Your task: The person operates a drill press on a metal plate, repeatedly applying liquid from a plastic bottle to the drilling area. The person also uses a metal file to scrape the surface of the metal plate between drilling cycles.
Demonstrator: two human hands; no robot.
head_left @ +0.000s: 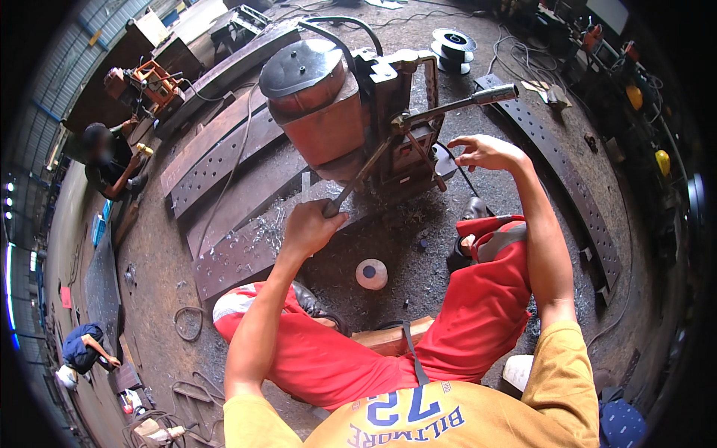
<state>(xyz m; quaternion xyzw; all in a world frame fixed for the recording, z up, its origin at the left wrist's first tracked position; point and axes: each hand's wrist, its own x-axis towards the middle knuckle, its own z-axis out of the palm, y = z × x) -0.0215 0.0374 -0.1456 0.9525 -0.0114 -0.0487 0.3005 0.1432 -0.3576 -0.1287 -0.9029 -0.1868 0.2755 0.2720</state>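
Note:
In front of me stands a magnetic drill press [321,131] with a reddish motor housing and a black top. My left hand [308,228] is closed round the end of one of its feed levers [364,173], which slants up to the hub. A second lever [467,101] points to the right with no hand on it. My right hand [489,154] hovers beside the machine's right side, fingers curved and apart, with nothing seen in it. A thin black cable [464,176] passes close to those fingertips. Below the machine, drilled steel plates [243,257] carry metal shavings.
A white plastic bottle [371,274] stands between my feet. At right lies a long perforated steel bar [556,160]; beyond is a cable spool [453,51]. One person [112,160] crouches at far left with a tool; another [84,351] bends over lower left. Loose cables [190,322] lie nearby.

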